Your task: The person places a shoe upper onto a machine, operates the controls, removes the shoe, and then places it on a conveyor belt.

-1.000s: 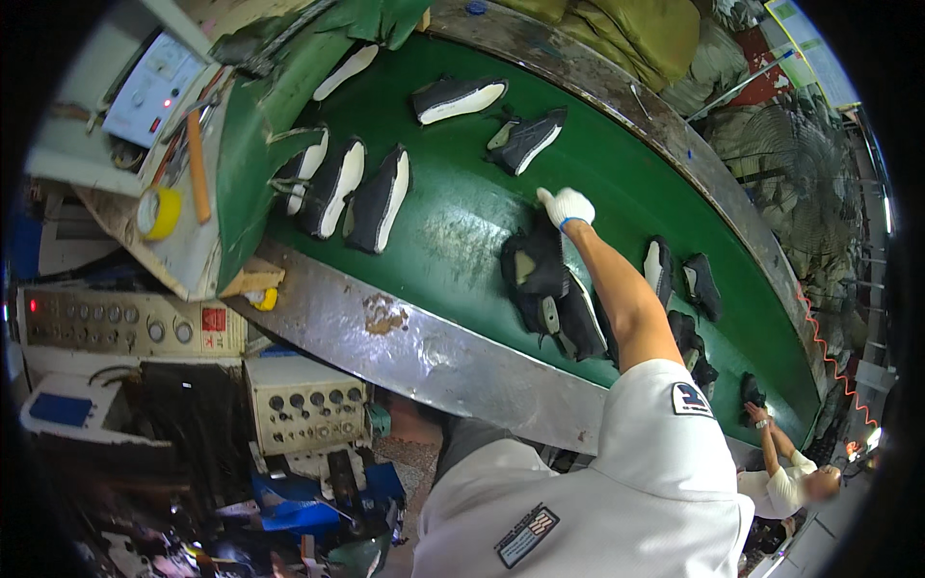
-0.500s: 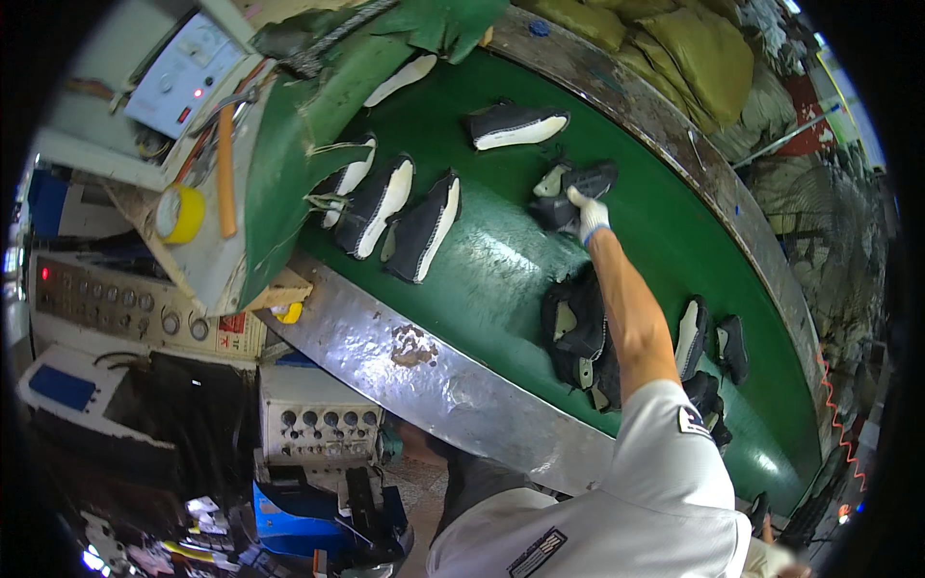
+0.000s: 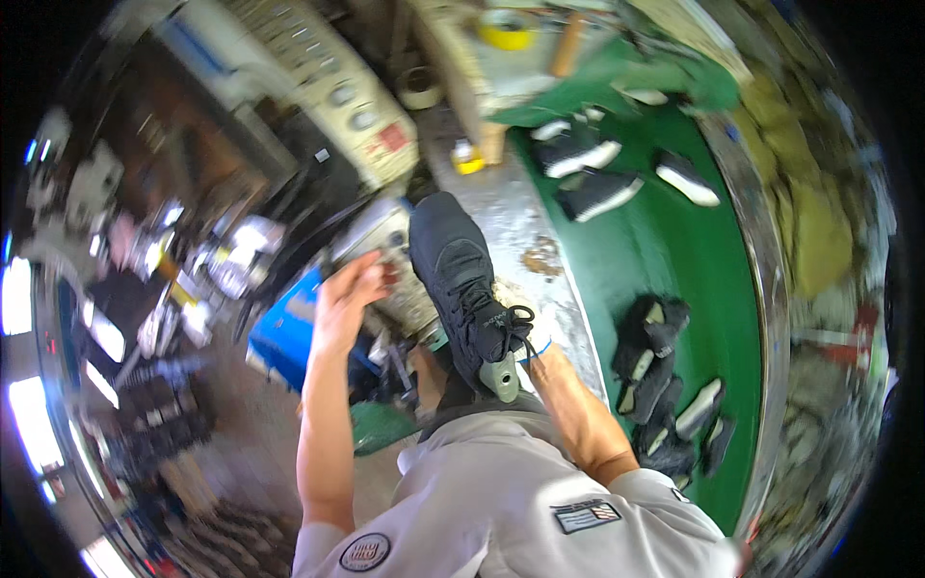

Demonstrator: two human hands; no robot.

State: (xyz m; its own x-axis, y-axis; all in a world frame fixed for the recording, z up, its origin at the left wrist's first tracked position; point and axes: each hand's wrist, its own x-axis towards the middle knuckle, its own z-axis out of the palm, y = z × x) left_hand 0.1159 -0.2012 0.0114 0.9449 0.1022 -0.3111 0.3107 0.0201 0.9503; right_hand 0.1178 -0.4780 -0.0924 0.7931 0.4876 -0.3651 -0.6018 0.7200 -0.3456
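A black lace-up shoe hangs in front of my body, toe pointing away and laces up, with a grey-green shoe last showing at its heel opening. My right hand, in a white glove, grips it from the right side; the shoe hides most of the fingers. Left of the shoe, apart from it, my bare left hand is raised with its fingers loosely bent and parted, slightly blurred, and nothing visible in it.
On the right runs a green conveyor belt with a metal edge. Dark shoe uppers lie on it in a heap, and white-soled shoes sit farther up. Machines with a control panel and a blue housing stand left.
My view has swung left toward the machines. The right hand has come back from the belt and now holds a black shoe before me. My left hand has come into view.
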